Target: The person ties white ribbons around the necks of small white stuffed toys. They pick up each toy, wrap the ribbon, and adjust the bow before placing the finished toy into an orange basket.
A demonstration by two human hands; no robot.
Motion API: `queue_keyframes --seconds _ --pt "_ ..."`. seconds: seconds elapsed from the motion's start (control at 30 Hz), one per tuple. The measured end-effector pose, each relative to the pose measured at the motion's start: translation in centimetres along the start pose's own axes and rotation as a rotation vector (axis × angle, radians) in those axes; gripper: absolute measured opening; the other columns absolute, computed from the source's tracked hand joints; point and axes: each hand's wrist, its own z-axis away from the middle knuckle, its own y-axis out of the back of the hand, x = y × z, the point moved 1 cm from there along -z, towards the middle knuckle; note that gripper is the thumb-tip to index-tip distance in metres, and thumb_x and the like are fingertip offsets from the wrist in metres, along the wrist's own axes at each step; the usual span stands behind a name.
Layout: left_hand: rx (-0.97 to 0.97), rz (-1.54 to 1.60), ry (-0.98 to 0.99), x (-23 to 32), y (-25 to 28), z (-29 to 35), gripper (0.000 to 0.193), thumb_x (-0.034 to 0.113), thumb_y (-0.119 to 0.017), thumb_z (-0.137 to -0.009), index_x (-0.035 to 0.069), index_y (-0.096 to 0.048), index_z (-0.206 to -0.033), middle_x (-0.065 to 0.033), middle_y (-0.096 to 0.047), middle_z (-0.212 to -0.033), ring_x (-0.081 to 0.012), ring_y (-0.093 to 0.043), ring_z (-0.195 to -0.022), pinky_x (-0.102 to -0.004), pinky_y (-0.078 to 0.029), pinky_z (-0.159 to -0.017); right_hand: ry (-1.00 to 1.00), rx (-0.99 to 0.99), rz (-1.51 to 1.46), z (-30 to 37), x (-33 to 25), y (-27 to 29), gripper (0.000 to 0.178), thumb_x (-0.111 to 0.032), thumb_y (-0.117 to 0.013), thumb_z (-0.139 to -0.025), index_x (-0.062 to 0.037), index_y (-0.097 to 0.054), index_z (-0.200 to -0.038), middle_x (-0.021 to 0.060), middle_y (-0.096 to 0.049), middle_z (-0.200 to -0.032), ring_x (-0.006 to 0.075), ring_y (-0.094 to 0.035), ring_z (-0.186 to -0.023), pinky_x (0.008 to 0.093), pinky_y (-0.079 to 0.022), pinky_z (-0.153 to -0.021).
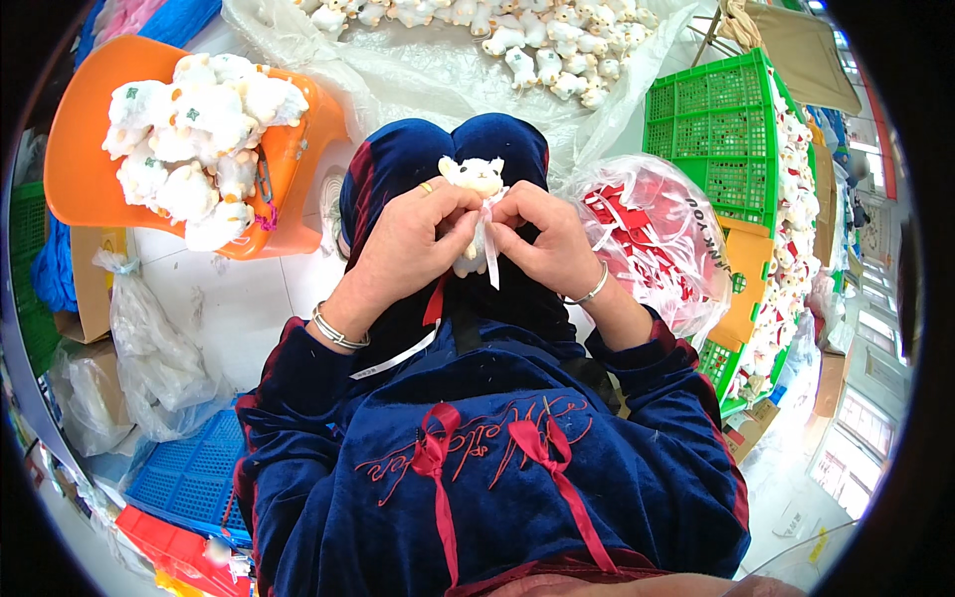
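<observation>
A small white plush toy [476, 175] with dark eyes and tan ears stands upright over my lap, between my two hands. Round its neck runs a thin white ribbon [491, 259], one end hanging down its front. My left hand [423, 234] is closed, thumb and forefinger pinching the ribbon at the toy's neck. Opposite it, my right hand [542, 234] pinches the ribbon too, fingers curled. The toy's lower body shows partly below my fingers. Across my lap lie a red strip [435, 301] and a white ribbon [396, 355].
An orange chair [95, 149] on the left bears a heap of white plush toys [189, 134] and small scissors [264, 177]. More toys [567, 45] lie on plastic sheeting ahead. To the right are a clear bag [647, 239] of red-and-white ribbons and green crates [711, 129].
</observation>
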Motion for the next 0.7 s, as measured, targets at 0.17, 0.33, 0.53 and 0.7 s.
queue_keyframes --seconds 0.17,0.33,0.53,0.7 --pt "0.030 0.035 0.017 0.0 -0.3 0.4 0.015 0.008 -0.071 -0.092 0.001 -0.071 -0.105 -0.0088 -0.066 -0.090 -0.0184 -0.066 -0.074 -0.0296 -0.052 -0.067 0.037 -0.004 -0.007 0.1 -0.3 -0.1 0.010 0.000 -0.071 -0.089 -0.0003 -0.067 -0.098 0.0072 -0.062 -0.091 0.0157 -0.063 -0.080 0.0269 -0.051 -0.071" --pt "0.088 0.043 0.025 -0.3 -0.7 0.6 0.014 0.008 -0.072 -0.092 0.001 -0.074 -0.104 -0.0082 -0.066 -0.089 -0.0163 -0.065 -0.073 -0.0282 -0.052 -0.067 0.086 0.003 -0.005 0.2 0.3 -0.2 0.014 0.000 -0.071 -0.090 -0.0009 -0.068 -0.103 0.0059 -0.064 -0.094 0.0143 -0.063 -0.081 0.0265 -0.052 -0.073" --pt "0.096 0.091 0.028 -0.4 -0.7 0.5 0.016 0.004 -0.071 -0.092 0.001 -0.075 -0.107 -0.0063 -0.065 -0.087 -0.0133 -0.061 -0.076 -0.0263 -0.048 -0.068 -0.066 0.126 -0.126 -0.1 -0.3 -0.7 0.018 -0.007 -0.074 -0.092 -0.0012 -0.067 -0.107 0.0051 -0.067 -0.088 0.0129 -0.065 -0.075 0.0273 -0.053 -0.070" --pt "0.087 0.074 0.023 -0.9 -0.5 0.5 0.016 0.004 -0.070 -0.092 0.000 -0.074 -0.107 -0.0064 -0.064 -0.087 -0.0144 -0.062 -0.078 -0.0267 -0.048 -0.070 -0.032 0.034 -0.025 -1.0 0.1 -0.5 0.013 -0.007 -0.075 -0.091 -0.0008 -0.068 -0.100 0.0034 -0.064 -0.086 0.0097 -0.060 -0.073 0.0257 -0.050 -0.066"
